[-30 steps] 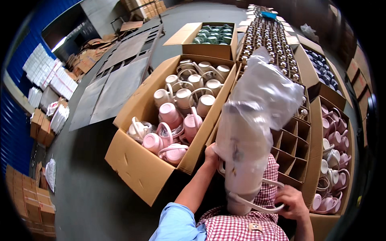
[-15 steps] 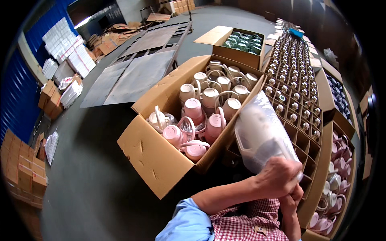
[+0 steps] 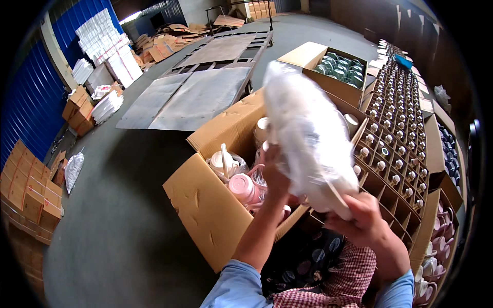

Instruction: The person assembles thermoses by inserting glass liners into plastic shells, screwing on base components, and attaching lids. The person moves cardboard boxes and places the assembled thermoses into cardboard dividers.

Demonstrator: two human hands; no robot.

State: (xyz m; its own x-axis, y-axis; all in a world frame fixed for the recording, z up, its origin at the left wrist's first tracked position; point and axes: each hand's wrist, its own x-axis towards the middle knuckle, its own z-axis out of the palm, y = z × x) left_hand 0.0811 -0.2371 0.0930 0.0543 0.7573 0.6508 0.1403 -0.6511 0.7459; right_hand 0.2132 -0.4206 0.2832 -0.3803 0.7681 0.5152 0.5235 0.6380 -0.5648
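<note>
A white bundle in a clear plastic bag [image 3: 308, 128] is held up in front of me, tilted and smeared by motion. My left hand [image 3: 277, 169] grips its left side, with some fingers hidden behind the plastic. Around the lower end, close to a pale handle-like strip, my right hand [image 3: 362, 215] is closed. Just beneath is an open cardboard box [image 3: 205, 205]. Inside stand cream and pink cups with loop handles, among them a pink cup [image 3: 243, 187] and a cream cup [image 3: 222, 161] partly in plastic. The bundle hides most of the others.
Right of the box, a long divided carton [image 3: 382, 192] holds rows of white-topped bottles [image 3: 395, 123]. More pink and white handled cups [image 3: 436, 256] fill a box at far right. Behind stands a box of green glassware [image 3: 339, 69]. A low metal platform [image 3: 195, 97] lies to the left.
The bag has moved up and left, over the cup box, and now looks fuller and whiter. My hands have separated: left on its side, right at its lower end. The view has shifted slightly.
</note>
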